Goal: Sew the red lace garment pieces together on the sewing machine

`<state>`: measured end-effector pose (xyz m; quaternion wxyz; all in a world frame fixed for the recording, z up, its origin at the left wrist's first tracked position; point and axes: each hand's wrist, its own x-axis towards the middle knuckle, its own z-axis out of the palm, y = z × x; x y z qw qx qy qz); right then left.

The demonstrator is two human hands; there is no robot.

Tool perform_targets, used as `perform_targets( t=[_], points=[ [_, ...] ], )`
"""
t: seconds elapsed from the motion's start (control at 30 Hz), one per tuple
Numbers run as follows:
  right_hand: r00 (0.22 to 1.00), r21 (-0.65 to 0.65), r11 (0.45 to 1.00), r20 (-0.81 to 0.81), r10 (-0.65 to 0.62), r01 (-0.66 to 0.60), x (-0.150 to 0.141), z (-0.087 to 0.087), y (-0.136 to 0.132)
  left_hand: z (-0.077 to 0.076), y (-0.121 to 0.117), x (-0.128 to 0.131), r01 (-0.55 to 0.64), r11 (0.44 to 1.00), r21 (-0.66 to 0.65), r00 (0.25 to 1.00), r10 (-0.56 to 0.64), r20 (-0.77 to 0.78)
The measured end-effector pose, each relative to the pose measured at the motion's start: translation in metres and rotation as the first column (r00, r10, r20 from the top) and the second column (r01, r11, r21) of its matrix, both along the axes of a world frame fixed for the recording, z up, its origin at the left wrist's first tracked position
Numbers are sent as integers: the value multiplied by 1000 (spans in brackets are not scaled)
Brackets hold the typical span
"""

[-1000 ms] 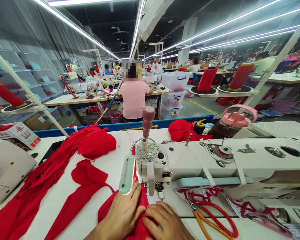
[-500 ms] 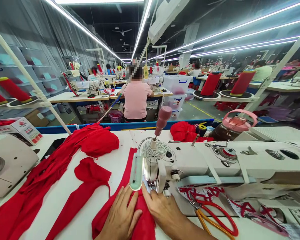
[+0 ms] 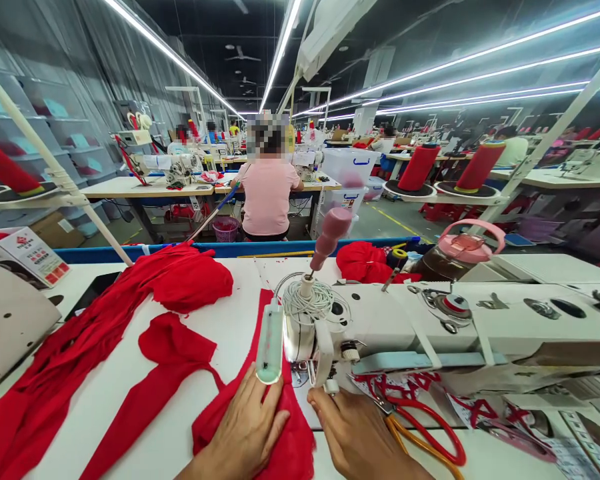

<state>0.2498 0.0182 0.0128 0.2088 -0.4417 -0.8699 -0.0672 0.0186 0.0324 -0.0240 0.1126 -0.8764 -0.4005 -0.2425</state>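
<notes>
My left hand (image 3: 250,420) lies flat, fingers forward, on a piece of red fabric (image 3: 293,433) to the left of the sewing machine's (image 3: 385,327) needle area. Its fingertips reach under a pale green lamp (image 3: 269,343) on the machine head. To the right of that fabric, my right hand (image 3: 355,430) is closed with curled fingers, just in front of the presser foot area. Whatever its fingers may hold is hidden. Scissors (image 3: 433,430) with red and orange handles lie beside it, partly behind the hand.
A strip of red fabric (image 3: 150,393) and a long red fabric heap (image 3: 80,353) cover the left of the table. A pink-handled screwdriver (image 3: 331,237) stands on the machine head. Behind are a pink-lidded jug (image 3: 460,250), red thread cones (image 3: 419,167) and a seated person (image 3: 266,193).
My right hand has left the red fabric, reached toward the needle area, then drawn right with fingers curling. The fabric has shifted left from under the machine head; my left hand stays on it.
</notes>
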Motion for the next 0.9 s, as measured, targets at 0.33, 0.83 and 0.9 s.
perform_targets(
  t=[0.33, 0.83, 0.9],
  points=[
    [949, 60, 978, -236, 207, -198, -13, -31, -3, 1, 3, 6, 53, 975, -215, 994, -30, 110],
    [997, 70, 995, -25, -72, 74, -10, -30, 1, 9, 2, 3, 118, 962, -248, 993, -113, 33],
    [998, 51, 997, -28, -63, 64, -9, -29, -1, 14, 2, 1, 131, 952, -275, 991, -125, 40]
  ],
)
